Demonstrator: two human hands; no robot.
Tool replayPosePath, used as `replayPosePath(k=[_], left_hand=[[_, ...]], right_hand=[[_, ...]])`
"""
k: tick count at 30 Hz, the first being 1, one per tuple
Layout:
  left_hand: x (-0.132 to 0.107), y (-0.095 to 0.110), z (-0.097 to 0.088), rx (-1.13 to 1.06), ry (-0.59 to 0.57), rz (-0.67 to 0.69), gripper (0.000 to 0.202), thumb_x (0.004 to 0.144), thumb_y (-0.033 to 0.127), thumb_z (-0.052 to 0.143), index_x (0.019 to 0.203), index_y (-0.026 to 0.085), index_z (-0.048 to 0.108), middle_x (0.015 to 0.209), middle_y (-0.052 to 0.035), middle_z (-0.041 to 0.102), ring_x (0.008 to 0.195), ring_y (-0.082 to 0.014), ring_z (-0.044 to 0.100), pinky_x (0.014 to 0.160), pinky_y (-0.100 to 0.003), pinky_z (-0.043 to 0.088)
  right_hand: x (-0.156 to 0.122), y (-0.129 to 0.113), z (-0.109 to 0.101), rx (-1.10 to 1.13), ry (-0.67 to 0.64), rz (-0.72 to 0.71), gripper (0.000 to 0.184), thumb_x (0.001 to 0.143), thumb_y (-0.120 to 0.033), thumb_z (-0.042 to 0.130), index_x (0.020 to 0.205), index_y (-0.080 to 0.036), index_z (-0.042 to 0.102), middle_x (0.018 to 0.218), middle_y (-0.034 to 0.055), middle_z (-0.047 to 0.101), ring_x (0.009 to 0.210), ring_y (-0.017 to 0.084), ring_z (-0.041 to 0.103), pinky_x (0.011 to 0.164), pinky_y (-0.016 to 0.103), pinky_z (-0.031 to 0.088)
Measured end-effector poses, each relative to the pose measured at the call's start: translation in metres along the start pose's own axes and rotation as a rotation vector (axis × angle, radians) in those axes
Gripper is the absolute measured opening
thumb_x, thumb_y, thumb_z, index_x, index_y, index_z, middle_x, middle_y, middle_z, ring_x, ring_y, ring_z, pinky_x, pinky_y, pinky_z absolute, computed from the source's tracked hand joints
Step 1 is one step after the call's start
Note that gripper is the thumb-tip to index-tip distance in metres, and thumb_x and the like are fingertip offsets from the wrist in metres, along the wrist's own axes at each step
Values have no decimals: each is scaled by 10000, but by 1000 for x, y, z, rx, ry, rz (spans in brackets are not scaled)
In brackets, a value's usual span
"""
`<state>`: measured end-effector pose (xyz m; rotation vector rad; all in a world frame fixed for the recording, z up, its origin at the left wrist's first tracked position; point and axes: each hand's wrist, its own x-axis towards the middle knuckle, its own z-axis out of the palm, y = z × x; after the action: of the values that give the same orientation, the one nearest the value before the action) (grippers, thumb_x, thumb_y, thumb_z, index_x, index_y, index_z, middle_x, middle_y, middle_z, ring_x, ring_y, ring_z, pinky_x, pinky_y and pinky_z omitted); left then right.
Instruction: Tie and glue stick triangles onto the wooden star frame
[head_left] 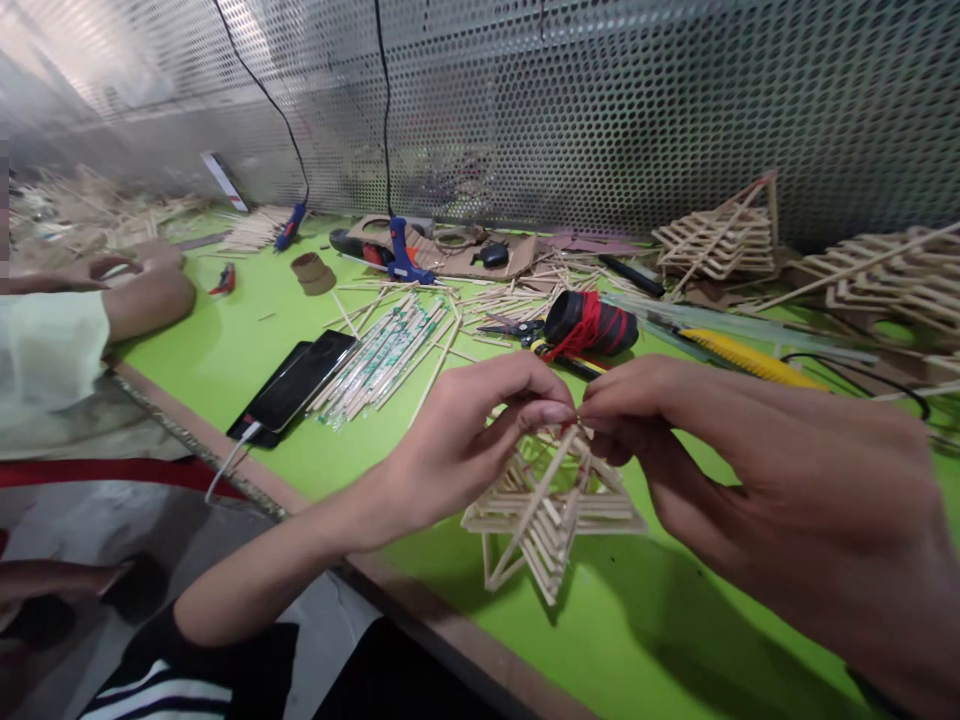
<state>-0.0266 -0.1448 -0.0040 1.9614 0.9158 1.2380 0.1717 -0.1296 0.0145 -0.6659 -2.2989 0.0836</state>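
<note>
A star-shaped frame of thin bamboo sticks (551, 520) stands on the green table top in front of me, several sticks leaning together to a peak. Small bits of red string show at that peak and on the frame's inner joints. My left hand (480, 430) comes in from the left, thumb and forefinger pinched on the string at the top. From the right, my right hand (697, 450) meets it there, its fingertips closed on the same string. The fingers cover most of the knot area.
Behind the hands lie a black roll wound with red string (592, 322), scissors (514, 328) and a yellow cutter (750, 358). Wrapped sticks (382, 360), phones (300, 385) and a blue glue gun (406, 255) sit leftward. Another person's arm (150, 300) rests far left.
</note>
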Motion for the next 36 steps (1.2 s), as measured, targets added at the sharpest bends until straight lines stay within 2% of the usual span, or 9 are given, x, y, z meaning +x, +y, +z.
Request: replayPosePath(k=[3,6,9,13,17,22,27,33,36], left_hand=[[-3,1,-1,-62,-31,-15,34,924,139,623,929,119,650,881,-49,667,813,-104,628,736,-201,520],[-7,-2,0,-171,-24,-33,192,834,136,737,996,120,636,932,-54,663,856,-114,649,797,-211,557],[-9,-5,3,-212,31,-56,281,760,179,813,972,126,637,907,-47,665,833,-119,658,779,-215,576],[-11,-6,5,-157,60,-70,224,772,267,808,888,125,679,900,-82,705,861,-167,685,783,-272,592],[-15,-5,9,-127,112,-3,178,799,237,783,895,111,702,917,-99,734,891,-183,708,819,-299,606],[-23,-3,15,33,209,56,221,787,151,784,991,106,711,942,-83,762,836,-137,721,802,-231,611],[-23,-3,18,121,206,182,217,795,106,765,1003,78,708,968,-114,761,902,-159,725,838,-233,605],[-21,-2,18,116,183,174,192,822,104,732,1009,111,692,956,-105,750,889,-177,714,797,-286,612],[-19,-1,16,154,145,191,168,839,110,716,1003,111,682,934,-97,742,864,-171,712,753,-268,601]], right_hand=[[-1,-1,1,-17,0,9,181,942,-87,469,883,-203,594,772,-26,667,607,99,604,510,228,407],[1,-1,3,-37,-17,18,177,943,-111,461,869,-203,593,766,-16,661,576,102,584,494,233,404],[2,-2,3,-45,-19,43,175,913,-86,473,878,-200,601,751,-15,655,554,101,568,494,231,403],[2,-2,3,-64,-7,65,181,880,-76,486,894,-201,616,747,-16,663,549,107,570,484,242,391],[1,-1,3,-74,-12,61,170,881,-86,488,880,-191,622,752,-8,672,567,110,584,515,235,415],[-1,-1,2,-57,-11,75,144,910,-118,494,892,-188,619,782,-3,681,616,115,612,549,226,444],[-3,-4,4,-46,5,94,109,927,-153,524,921,-199,622,831,-12,693,667,121,644,583,233,462],[-13,-8,6,-45,72,99,87,929,-137,563,903,-200,618,903,18,705,767,141,680,718,236,531],[-22,-9,9,-69,115,126,107,916,-131,594,962,-225,619,967,22,709,793,166,694,671,260,549]])
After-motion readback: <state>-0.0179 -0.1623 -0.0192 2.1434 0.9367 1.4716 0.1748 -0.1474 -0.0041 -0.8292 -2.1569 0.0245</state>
